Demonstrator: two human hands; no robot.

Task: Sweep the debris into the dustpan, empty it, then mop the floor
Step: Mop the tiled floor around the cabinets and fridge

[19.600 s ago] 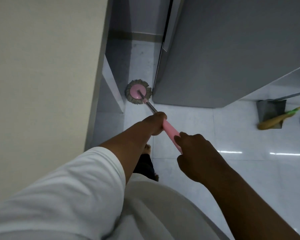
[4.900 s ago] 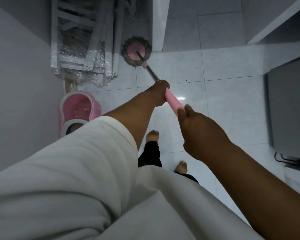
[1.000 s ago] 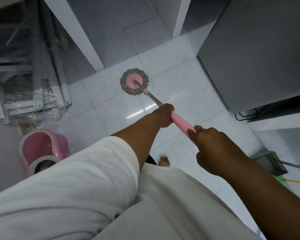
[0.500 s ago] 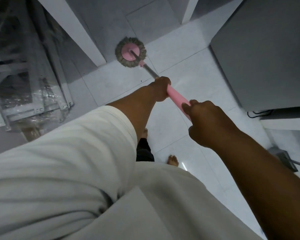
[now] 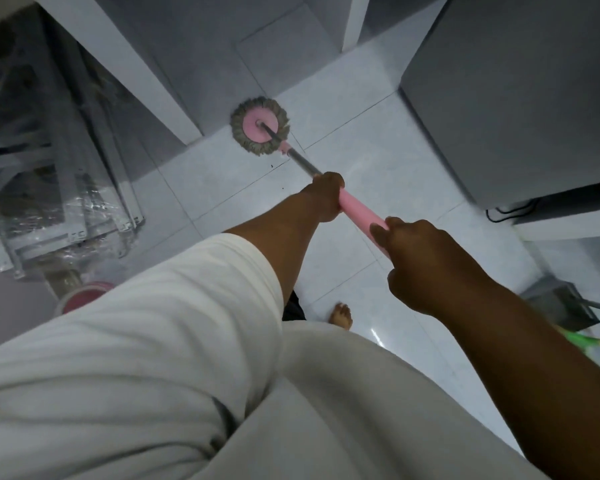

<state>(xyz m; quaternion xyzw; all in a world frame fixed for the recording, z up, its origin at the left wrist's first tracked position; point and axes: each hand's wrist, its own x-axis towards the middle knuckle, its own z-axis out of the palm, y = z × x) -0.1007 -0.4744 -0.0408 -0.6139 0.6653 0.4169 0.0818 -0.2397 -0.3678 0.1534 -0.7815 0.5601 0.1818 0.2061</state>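
Mop (image 5: 260, 130) head flat on white tile floor (image 5: 378, 157), just beside base of white partition (image 5: 146, 74). Left hand (image 5: 326, 197) wrapped round lower end of pink handle (image 5: 359, 211), right hand (image 5: 426, 263) curled round upper end. Dustpan (image 5: 561, 306) and broom (image 5: 593, 342) on floor at right edge. Pink bucket (image 5: 84, 296) at left, partly hidden behind white sleeve (image 5: 153, 341). Plastic-wrapped frames (image 5: 49, 168) beyond bucket.

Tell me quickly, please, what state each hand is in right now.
Left hand: closed, holding the pink mop handle, farther down it.
Right hand: closed, holding the same handle at its upper end.
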